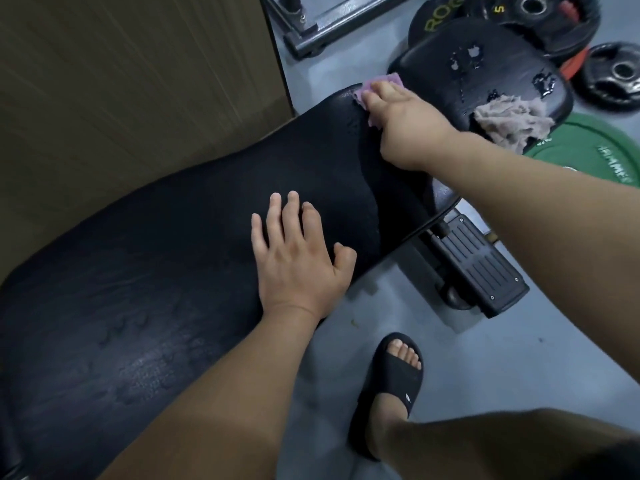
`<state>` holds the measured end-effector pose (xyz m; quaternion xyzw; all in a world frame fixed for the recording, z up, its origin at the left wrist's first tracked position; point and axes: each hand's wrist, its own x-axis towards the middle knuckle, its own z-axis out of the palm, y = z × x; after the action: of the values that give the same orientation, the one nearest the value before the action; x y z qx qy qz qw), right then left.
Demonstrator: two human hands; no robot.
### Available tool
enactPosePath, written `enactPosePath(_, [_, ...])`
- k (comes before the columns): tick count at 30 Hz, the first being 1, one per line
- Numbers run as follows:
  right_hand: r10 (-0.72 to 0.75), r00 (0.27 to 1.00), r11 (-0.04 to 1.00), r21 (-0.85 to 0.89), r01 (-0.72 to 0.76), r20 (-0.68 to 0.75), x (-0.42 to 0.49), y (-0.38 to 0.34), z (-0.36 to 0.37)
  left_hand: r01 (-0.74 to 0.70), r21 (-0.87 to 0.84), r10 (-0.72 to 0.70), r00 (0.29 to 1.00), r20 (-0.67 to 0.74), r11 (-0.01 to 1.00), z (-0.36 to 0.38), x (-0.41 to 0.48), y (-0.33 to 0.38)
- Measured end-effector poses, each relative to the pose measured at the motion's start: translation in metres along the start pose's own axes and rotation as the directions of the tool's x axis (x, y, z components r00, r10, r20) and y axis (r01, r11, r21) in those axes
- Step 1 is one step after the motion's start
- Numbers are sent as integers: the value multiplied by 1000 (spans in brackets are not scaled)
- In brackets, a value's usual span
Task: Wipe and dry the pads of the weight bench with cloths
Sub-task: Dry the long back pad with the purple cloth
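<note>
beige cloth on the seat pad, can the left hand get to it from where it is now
Probably not directly. The left hand lies flat on the back pad, and the right forearm crosses between it and the beige cloth. The right hand, pressing the purple cloth, is much nearer.

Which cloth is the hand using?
The purple cloth, under the right hand at the long pad's end. The brownish cloth lies crumpled, untouched, on the seat pad.

R hand [398, 123] presses purple cloth [377, 85] on back pad [194, 223], L hand [298, 261] flat
</note>
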<state>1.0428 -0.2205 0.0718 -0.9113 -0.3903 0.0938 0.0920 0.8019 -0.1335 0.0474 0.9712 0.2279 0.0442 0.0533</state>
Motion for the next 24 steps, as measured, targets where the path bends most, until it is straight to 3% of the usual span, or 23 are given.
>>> enactPosePath(7, [-36, 998, 999, 29, 38, -45, -41, 13, 4, -6, -3, 6, 1000, -15, 1000, -1, 1, -1])
enactPosePath(14, [9, 1000, 998, 61, -10, 15, 38, 1, -6, 2, -1, -2, 1000, -6, 1000, -1, 1, 0])
enactPosePath(20, [-106, 994, 994, 7, 106, -40, -2, 0, 0, 6, -1, -6, 1000, -6, 1000, -3, 3, -1])
enactPosePath(24, [-96, 995, 995, -7, 96, 24, 34, -4, -4, 1, -7, -1, 1000, -14, 1000, -3, 3, 0])
